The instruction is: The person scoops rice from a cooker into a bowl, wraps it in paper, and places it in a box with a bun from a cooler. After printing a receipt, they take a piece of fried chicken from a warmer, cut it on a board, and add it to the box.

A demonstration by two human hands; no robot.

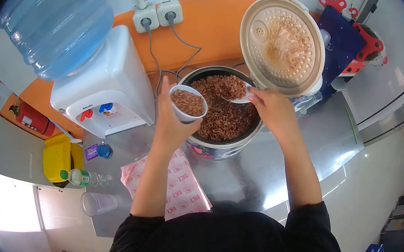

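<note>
White cup (188,105), filled near the rim with cooked brown rice (187,101), is in the left hand (172,125); fingers wrapped round its side, opening up and slightly tilted. Right hand (270,108) has its fingers closed on the handle end of a white paddle (241,96), narrow pinch, thumb side over the cooker rim. Paddle carries a heap of the same rice, held over the right part of the pot. Rice cooker (216,152) stands toward the back edge of the steel worktop (250,182), more brown rice inside, dark inner wall exposed at the left. Lid (282,47) is open, leaning back, rice bits and wet residue on its inner face. Cup is just beside the pot's left rim; can't tell if they touch. Printed paper (179,186) lies between cooker and front edge, partly under the left forearm. Water dispenser (108,84) is at the back left, blue-tinted bottle on top. Green-capped bottle (79,177) and clear tumbler (98,204) are by the left edge.
</note>
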